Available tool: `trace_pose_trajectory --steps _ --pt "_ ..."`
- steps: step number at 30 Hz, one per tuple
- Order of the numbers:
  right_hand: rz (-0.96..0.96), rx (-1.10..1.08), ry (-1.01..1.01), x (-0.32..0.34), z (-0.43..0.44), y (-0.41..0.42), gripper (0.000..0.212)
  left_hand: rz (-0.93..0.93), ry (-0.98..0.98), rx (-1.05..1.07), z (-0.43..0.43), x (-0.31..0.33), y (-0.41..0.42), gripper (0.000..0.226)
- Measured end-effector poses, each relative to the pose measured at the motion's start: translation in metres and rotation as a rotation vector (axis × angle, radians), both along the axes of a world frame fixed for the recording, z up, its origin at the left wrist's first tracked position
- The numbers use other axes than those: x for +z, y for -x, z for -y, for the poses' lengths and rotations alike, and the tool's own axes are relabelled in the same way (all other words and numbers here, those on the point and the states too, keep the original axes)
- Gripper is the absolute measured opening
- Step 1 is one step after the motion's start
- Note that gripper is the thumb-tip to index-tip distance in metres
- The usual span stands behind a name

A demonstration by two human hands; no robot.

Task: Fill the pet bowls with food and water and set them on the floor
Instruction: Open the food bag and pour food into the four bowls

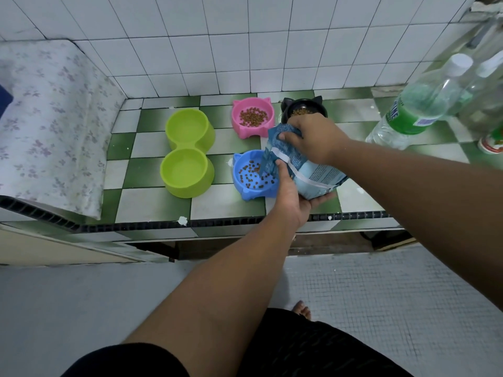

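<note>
A home kitchen — white wall tiles, checkered tiled counter

Blue bowl, green-white checked counter

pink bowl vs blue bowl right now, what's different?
The pink bowl sits back near the wall; the blue bowl sits near the front edge of the counter. The pink bowl is uncovered; the blue bowl has the food bag tipped over its rim. The pink bowl's kibble is bunched centrally; the blue bowl's is scattered. Both have ear-shaped rims and hold kibble.
</note>
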State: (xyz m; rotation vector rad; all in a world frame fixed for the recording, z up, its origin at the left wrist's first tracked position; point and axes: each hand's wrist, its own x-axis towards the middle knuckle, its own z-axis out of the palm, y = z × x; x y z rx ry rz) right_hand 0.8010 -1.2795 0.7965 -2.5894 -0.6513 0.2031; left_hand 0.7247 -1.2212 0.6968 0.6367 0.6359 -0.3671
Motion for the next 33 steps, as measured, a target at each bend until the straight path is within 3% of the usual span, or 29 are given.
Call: trace_pose_trajectory --steps 11,20,27,33 --pt "-0.010 -0.052 -0.127 -0.012 0.015 -0.002 0.026 0.017 -0.109 -0.048 -0.004 -0.005 -0.005 0.094" --pt "0.015 -0.054 -0.200 -0.005 0.037 0.004 0.032 0.069 -0.133 -0.057 0.002 0.001 -0.006 0.088" --pt "0.070 -0.120 -0.152 0.014 0.074 0.007 0.026 0.111 -0.092 -0.113 0.035 0.015 -0.008 0.079" --pt "0.109 -0.205 -0.077 0.012 0.100 0.003 0.029 0.087 0.003 -0.182 0.071 0.016 -0.010 0.095"
